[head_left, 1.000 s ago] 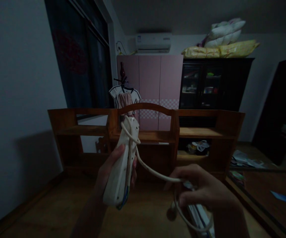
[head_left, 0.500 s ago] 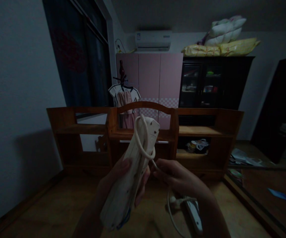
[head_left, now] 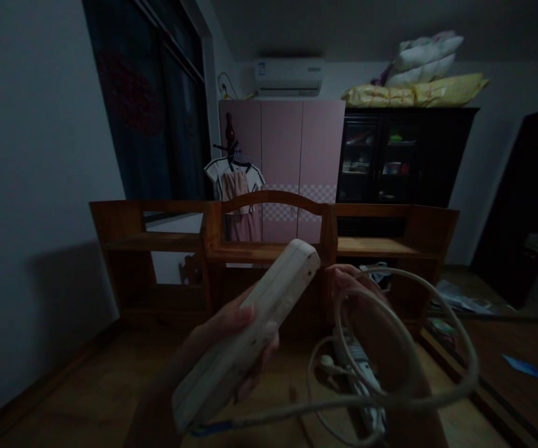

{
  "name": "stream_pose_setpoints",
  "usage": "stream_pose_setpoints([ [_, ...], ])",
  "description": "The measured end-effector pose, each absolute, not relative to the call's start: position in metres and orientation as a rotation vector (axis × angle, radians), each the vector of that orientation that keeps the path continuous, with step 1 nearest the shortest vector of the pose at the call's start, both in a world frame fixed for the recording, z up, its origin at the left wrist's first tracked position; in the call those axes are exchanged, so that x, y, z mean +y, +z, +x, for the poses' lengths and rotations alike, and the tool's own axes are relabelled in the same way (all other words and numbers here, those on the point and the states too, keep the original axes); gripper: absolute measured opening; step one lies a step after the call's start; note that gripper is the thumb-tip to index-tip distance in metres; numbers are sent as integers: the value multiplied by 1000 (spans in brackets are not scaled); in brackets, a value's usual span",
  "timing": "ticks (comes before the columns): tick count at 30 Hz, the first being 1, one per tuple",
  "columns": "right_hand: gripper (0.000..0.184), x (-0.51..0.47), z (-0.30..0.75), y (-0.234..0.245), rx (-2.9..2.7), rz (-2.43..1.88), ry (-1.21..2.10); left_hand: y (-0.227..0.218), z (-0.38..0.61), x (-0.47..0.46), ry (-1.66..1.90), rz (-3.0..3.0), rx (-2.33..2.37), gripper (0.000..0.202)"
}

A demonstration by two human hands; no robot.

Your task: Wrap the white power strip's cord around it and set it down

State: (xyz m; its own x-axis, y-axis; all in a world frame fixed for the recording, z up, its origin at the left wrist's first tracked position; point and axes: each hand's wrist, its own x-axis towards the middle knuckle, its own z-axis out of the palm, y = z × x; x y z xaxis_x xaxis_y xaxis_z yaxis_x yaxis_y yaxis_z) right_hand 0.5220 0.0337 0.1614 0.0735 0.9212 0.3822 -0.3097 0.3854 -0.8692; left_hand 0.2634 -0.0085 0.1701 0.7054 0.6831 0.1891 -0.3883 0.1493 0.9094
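Note:
A long white power strip (head_left: 250,330) slants up and to the right, with my left hand (head_left: 236,339) wrapped round its middle. From its lower end a white cord (head_left: 287,409) runs right, blue where it leaves the strip, and loops widely round my right forearm. My right hand (head_left: 357,289) is raised right of the strip, apart from it, its fingers closed on the cord. On the wooden surface (head_left: 110,379) below, a second white power strip (head_left: 364,373) lies with a plug (head_left: 328,362) beside it, partly covered by the cord and my right arm.
A wooden shelf unit (head_left: 269,250) spans the far edge of the surface. A plastic bag (head_left: 380,269) sits in its right compartment. A wall (head_left: 40,249) rises at left. Behind are a pink wardrobe (head_left: 280,143) and a dark cabinet (head_left: 403,155).
The cord that was looped over the upper end of the strip has come off it. My right hand has moved up and right with the cord. The strip has tilted further right.

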Motion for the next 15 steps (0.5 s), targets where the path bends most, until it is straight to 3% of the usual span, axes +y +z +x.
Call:
stream_pose_setpoints([
  [10,27,33,523,164,-1098,-737,931,182,255,9,894,1199,234,43],
  [15,27,22,519,160,-1163,-777,1037,185,258,8,983,1211,231,45],
])
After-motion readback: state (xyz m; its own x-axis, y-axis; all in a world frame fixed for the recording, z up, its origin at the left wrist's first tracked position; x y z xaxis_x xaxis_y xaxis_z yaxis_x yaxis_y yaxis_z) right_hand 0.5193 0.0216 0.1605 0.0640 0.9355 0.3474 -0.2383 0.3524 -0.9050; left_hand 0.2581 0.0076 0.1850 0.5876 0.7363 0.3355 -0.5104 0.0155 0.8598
